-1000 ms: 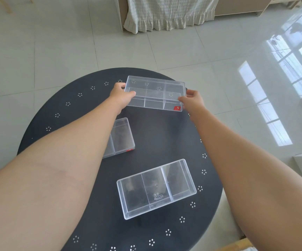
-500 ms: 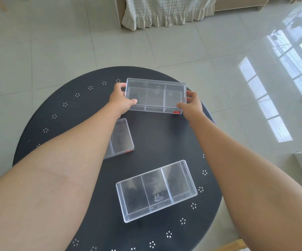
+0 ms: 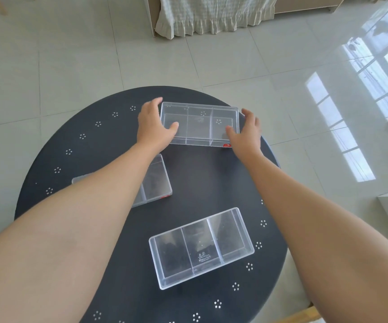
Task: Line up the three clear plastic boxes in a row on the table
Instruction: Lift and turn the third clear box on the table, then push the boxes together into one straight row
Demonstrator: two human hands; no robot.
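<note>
The left forearm hides most of the second clear plastic box with a red corner mark point(image 3: 152, 183), so its full shape is hard to see. The far clear plastic box with 3 compartments point(image 3: 200, 123) lies on the round black desk point(image 3: 207, 183) near its far edge, long axis left to right. The near clear plastic box point(image 3: 201, 247) lies slightly turned. Half a second ago both hands gripped the far box; now the left hand point(image 3: 153, 127) and right hand point(image 3: 244, 131) are released, fingers spread at its ends.
</note>
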